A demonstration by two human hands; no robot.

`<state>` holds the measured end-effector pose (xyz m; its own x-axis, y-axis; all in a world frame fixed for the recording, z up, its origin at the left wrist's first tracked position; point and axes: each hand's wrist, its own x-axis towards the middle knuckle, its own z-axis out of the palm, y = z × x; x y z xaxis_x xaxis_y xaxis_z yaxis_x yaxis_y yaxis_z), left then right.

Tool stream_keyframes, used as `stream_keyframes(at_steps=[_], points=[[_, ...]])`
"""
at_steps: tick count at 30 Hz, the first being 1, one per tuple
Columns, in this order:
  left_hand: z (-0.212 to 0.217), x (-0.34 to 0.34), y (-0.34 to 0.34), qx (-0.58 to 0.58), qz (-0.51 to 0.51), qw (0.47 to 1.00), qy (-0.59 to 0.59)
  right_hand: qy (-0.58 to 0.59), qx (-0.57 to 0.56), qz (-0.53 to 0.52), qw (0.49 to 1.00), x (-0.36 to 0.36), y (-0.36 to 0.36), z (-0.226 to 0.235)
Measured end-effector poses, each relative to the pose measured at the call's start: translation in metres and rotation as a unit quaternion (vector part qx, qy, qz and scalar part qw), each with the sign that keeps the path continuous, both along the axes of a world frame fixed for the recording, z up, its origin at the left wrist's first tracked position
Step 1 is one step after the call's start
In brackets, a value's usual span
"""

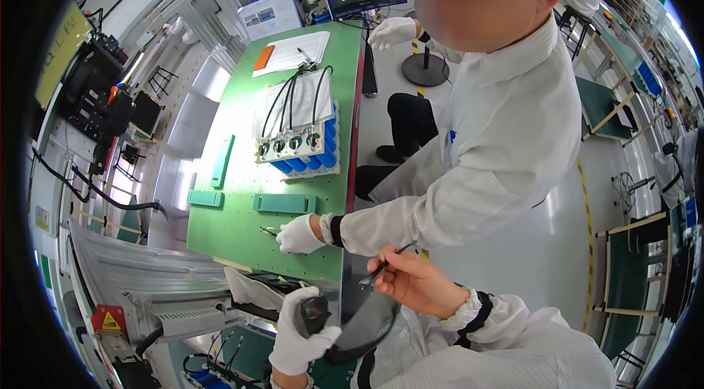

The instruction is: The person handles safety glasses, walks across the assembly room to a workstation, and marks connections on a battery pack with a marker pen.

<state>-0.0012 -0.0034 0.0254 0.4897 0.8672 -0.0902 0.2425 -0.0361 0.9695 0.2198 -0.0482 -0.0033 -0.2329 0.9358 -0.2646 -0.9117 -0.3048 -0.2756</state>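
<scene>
Near the bottom edge, my left hand (297, 341) wears a white glove and is closed around a dark, rounded black object (314, 314) whose kind I cannot make out. My bare right hand (419, 283) pinches a short black cable (378, 272) with a metallic end, in front of the green workbench (242, 242). On the bench stands a battery-like module (301, 154) of blue cylinders under a white board, with several black cables rising from its front terminals. A co-worker's gloved hand (299, 235) reaches onto the bench and holds a small thin part, just beyond my hands.
The co-worker (484, 140) in a white coat stands at the bench's right side, other gloved hand (392, 33) raised. Green blocks (284, 203) and papers (293, 52) lie on the bench. A grey metal frame (183, 312) is at lower left; a black round stand base (425, 70) is on the floor.
</scene>
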Motion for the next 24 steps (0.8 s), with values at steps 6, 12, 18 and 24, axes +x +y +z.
stream_keyframes(at_steps=[6, 12, 18, 24], points=[[0.023, 0.023, -0.029, 0.252, 0.02, 0.955, 0.156, 0.029, 0.073, 0.005, 0.997, -0.005, -0.006, 0.012], [0.017, 0.019, -0.035, 0.279, 0.071, 0.947, 0.142, 0.009, 0.107, 0.039, 0.993, -0.012, -0.008, 0.024], [0.017, 0.018, -0.039, 0.258, 0.075, 0.959, 0.09, 0.012, 0.128, 0.059, 0.99, -0.017, -0.013, 0.023], [0.018, 0.019, -0.045, 0.263, 0.07, 0.959, 0.076, 0.033, 0.084, 0.058, 0.994, -0.024, -0.018, 0.025]])
